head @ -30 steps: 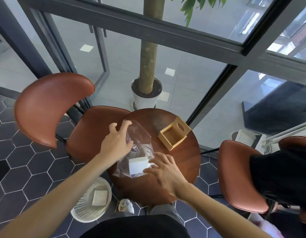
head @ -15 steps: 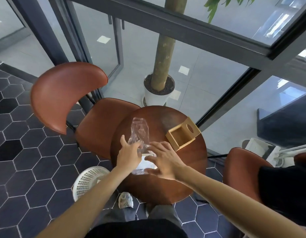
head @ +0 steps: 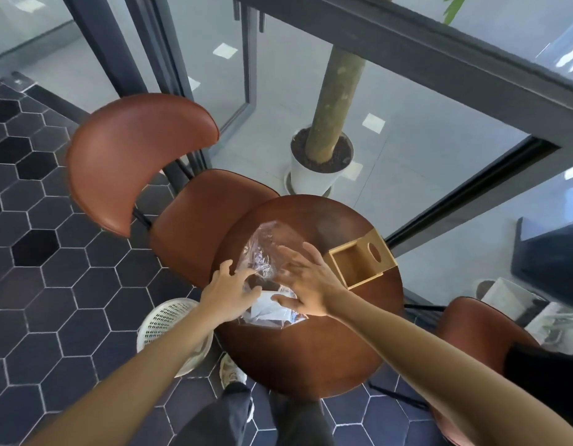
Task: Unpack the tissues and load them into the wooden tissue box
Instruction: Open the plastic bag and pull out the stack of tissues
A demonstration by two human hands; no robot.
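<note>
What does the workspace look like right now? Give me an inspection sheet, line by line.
Surface: round wooden table, bare near the person.
Job's things: tissues inside clear plastic wrapper; wooden tissue box open, empty, on its side.
Clutter: nothing seen.
Grippers: left hand and right hand on the wrapper, fingers spread.
Cables: nothing seen.
Surroundings: brown chair, white basket on floor, potted tree.

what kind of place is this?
Probably a cafe or office lounge: a small round wooden table, brown leather chairs, hexagon floor tiles, and glass walls with a potted tree just outside.
</note>
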